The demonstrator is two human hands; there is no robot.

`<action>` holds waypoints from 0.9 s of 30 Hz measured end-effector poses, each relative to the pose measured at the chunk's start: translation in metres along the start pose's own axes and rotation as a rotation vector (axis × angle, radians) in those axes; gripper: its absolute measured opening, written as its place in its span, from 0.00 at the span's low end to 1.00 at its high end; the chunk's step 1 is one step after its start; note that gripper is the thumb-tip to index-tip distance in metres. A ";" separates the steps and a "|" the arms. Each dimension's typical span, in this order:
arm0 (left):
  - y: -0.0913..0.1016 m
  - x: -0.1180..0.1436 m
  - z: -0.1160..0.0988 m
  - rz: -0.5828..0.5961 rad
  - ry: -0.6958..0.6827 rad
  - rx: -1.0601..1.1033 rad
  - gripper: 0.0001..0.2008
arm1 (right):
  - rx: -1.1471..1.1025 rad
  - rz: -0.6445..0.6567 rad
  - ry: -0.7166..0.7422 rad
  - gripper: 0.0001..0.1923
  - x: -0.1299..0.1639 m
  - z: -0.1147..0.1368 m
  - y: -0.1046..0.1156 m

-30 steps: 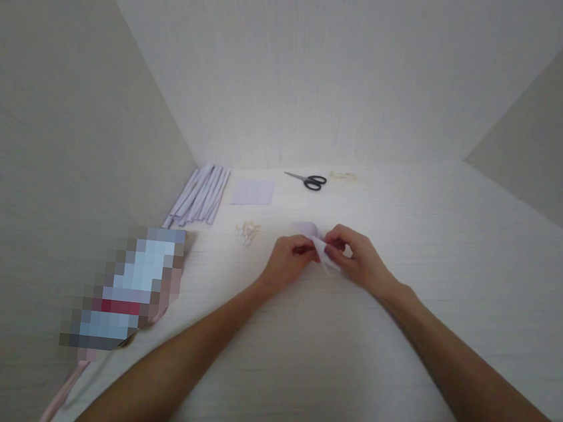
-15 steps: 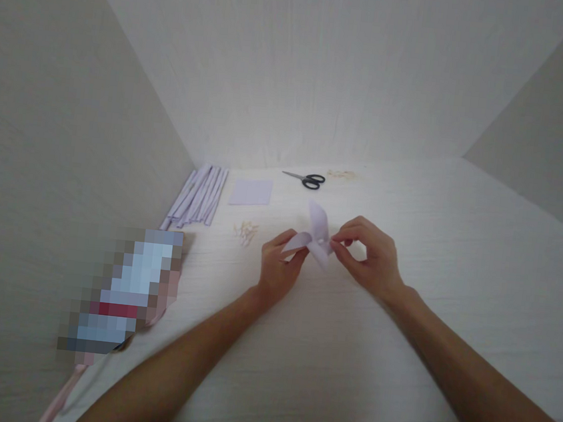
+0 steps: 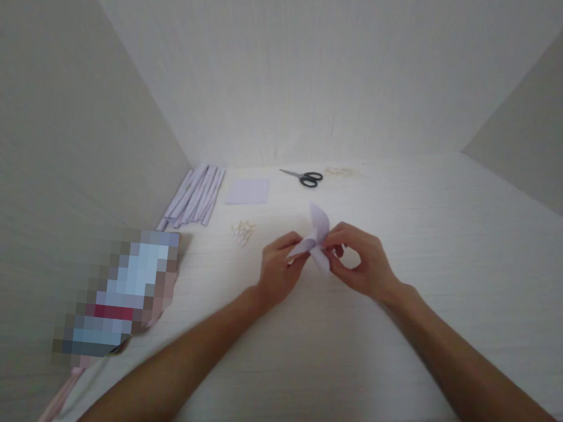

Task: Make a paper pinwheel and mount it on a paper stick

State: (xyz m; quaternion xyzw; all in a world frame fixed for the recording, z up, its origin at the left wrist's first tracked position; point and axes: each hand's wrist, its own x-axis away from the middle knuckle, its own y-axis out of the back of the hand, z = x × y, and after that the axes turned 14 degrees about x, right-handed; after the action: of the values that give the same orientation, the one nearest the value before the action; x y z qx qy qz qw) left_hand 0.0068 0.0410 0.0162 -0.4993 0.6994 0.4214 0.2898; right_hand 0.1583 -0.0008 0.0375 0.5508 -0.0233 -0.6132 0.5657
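The pale wood-grain worktop (image 3: 400,331) fills the lower view, boxed in by plain light walls at the back and on both sides. On its left edge lies a pixelated, blurred-out object (image 3: 119,291); what it is cannot be told. Further back, against the left wall, sits a bundle of long pale lilac folded paper strips (image 3: 195,195), and just beside it a flat pale lilac paper square (image 3: 248,191). Behind that, near the back wall, lie black-handled scissors (image 3: 304,176), with a scatter of small pale bits (image 3: 341,171) just to their right. A small heap of tiny tan pieces (image 3: 242,231) rests between the strips and the hands.

Both forearms reach in from the bottom edge and meet at mid-worktop. The left hand (image 3: 279,271) and the right hand (image 3: 360,263) are each closed in a pinch on a small pale lilac folded paper shape (image 3: 315,238), held a little above the worktop. Its flaps splay out like petals: one stands up and back, one points left over the left fingers (image 3: 292,244), one hangs down toward the worktop. The right fingers (image 3: 335,238) grip it at the centre where the flaps meet; the left ones hold the leftward flap from beneath.

By my reading, the step in hand is shaping the flaps of a folded piece. The next move likely calls for a firm centre pinch while the other hand eases one flap without tearing it.
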 end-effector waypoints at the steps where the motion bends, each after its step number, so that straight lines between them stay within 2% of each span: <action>1: 0.000 0.000 0.000 0.010 0.004 0.006 0.09 | 0.001 0.008 -0.002 0.08 0.000 0.000 0.000; 6: 0.001 0.000 0.002 0.049 0.031 0.041 0.08 | 0.011 0.032 0.001 0.07 -0.002 0.000 0.002; 17: 0.002 -0.001 0.000 0.059 0.148 0.131 0.07 | 0.040 0.044 -0.019 0.05 0.000 -0.002 -0.001; 23: 0.001 -0.001 0.002 0.006 0.158 0.074 0.07 | -0.039 0.013 -0.107 0.08 0.000 -0.001 -0.002; 27: 0.000 0.000 0.000 0.001 0.137 0.071 0.07 | -0.057 -0.012 -0.197 0.04 -0.003 0.001 0.000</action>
State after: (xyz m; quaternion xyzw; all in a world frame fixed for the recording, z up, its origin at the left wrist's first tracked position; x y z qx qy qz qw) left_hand 0.0066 0.0409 0.0168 -0.5159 0.7325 0.3611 0.2584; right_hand 0.1568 0.0008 0.0392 0.4716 -0.0584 -0.6682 0.5724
